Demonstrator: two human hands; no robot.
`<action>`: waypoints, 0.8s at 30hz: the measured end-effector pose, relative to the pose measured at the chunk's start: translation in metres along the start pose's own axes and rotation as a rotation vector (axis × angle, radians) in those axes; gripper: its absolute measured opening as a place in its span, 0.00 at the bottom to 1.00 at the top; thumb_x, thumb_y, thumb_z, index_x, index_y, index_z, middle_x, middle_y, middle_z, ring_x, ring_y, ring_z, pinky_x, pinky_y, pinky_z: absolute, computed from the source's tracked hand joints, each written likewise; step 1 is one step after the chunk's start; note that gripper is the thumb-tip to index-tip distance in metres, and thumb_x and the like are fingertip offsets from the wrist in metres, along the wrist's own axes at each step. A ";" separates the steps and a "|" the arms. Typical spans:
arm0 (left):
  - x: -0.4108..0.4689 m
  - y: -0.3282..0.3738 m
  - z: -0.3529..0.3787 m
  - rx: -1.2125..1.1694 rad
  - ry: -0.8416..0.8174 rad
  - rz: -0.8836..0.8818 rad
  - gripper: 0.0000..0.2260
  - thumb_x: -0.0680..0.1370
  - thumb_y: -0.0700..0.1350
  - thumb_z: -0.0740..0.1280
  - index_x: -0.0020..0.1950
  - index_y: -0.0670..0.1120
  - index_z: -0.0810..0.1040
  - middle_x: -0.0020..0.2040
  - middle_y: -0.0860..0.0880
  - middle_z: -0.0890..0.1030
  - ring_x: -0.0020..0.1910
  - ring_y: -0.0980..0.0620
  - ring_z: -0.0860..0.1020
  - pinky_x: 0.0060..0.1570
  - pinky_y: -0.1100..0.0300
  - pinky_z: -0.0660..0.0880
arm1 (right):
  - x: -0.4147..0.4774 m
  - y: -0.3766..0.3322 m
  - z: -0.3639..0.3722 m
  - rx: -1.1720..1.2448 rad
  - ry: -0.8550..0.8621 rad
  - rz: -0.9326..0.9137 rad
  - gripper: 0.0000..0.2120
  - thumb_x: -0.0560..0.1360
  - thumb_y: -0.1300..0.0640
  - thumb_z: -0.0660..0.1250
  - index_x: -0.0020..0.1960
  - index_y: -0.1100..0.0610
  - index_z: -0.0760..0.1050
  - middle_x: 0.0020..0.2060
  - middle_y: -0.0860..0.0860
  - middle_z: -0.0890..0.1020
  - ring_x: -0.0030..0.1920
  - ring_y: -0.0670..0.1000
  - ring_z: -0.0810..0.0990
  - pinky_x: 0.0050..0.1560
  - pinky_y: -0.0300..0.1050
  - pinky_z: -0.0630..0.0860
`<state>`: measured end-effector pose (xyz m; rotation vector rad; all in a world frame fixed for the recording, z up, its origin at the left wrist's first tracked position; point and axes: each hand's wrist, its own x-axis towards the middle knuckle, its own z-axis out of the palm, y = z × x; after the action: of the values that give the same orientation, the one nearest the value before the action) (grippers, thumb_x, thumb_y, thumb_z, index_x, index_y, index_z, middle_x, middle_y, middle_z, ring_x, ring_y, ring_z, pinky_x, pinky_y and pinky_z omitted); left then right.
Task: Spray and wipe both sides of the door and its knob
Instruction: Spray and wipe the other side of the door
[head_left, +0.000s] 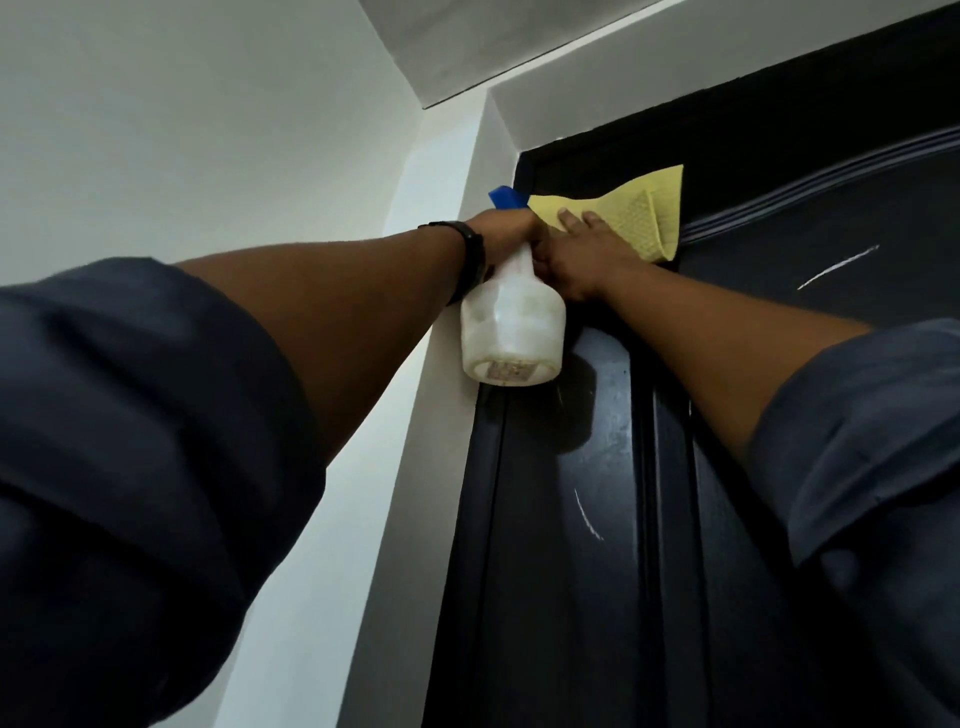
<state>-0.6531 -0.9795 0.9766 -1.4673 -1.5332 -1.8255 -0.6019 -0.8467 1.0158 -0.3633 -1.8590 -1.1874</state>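
1. The door (582, 519) is the dark panelled slab in front of you, seen from below; you are working at its top left corner, just under the frame (753, 104). The knob is out of view.
2. Your right hand (576, 254) lies flat with fingers spread, pressing the yellow cloth (644, 218) against the top of the door. It presses and does not clench, so the cloth's free end hangs loose; if you ease off, the cloth could slide down and drop.
3. Your left hand (506, 228) is closed round the neck of the spray bottle (511, 332), blue trigger (506, 197) on top, bottle hanging base toward you. The two hands touch, so a squeeze now would likely wet your right hand or the cloth, not the panel.
4. The bottle sits just beside the white wall (260, 130); stray mist there could streak the paint.
5. Reaching this high with both arms stretched, you risk losing balance or letting drips run toward your rolled sleeves.
6. Writing: a worn label (511, 370) on the bottle's base shows marks, too blurred to read. No brand is visible anywhere.
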 end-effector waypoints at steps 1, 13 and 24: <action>-0.006 -0.004 0.001 -0.011 0.019 -0.010 0.07 0.69 0.39 0.65 0.46 0.41 0.76 0.37 0.44 0.78 0.32 0.47 0.77 0.37 0.59 0.77 | -0.006 -0.003 0.002 0.012 0.000 -0.010 0.28 0.82 0.42 0.50 0.79 0.50 0.53 0.79 0.52 0.54 0.79 0.59 0.49 0.77 0.59 0.47; -0.104 -0.056 0.020 0.111 0.152 -0.201 0.19 0.62 0.47 0.69 0.50 0.39 0.81 0.47 0.40 0.84 0.45 0.42 0.83 0.51 0.49 0.81 | -0.106 -0.039 0.016 0.035 -0.030 -0.143 0.27 0.83 0.46 0.47 0.80 0.51 0.50 0.80 0.52 0.51 0.79 0.57 0.45 0.77 0.58 0.42; -0.135 -0.057 0.011 0.046 0.084 -0.255 0.20 0.67 0.47 0.71 0.56 0.40 0.81 0.54 0.39 0.84 0.48 0.44 0.81 0.58 0.47 0.80 | -0.187 -0.043 0.025 -0.004 -0.082 -0.362 0.27 0.83 0.44 0.47 0.80 0.50 0.48 0.80 0.51 0.49 0.79 0.56 0.44 0.77 0.57 0.41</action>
<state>-0.6367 -0.9948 0.8308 -1.2037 -1.7749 -1.9493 -0.5347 -0.8099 0.8384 -0.0777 -2.0513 -1.4331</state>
